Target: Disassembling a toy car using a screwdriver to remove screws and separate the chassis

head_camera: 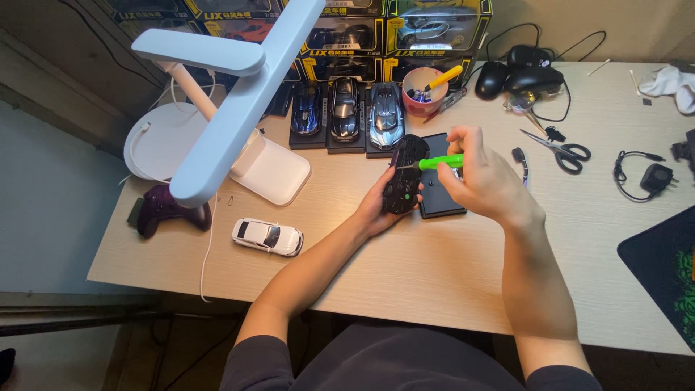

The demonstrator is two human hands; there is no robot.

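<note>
My left hand [376, 206] grips a black toy car [404, 174], turned underside up above the wooden desk [449, 268]. My right hand [481, 177] holds a screwdriver with a bright green handle [441, 161]; its metal tip touches the upper part of the car's underside. A flat black display base [443, 190] lies on the desk just under and to the right of the car.
Three model cars on black bases [346, 112] stand behind, with boxed cars at the back. A white desk lamp [232, 108] reaches over the left side. A white toy car [267, 236], purple game controller [166, 208], pink cup [423, 90], scissors [559, 148], mice [521, 76] and cables lie around.
</note>
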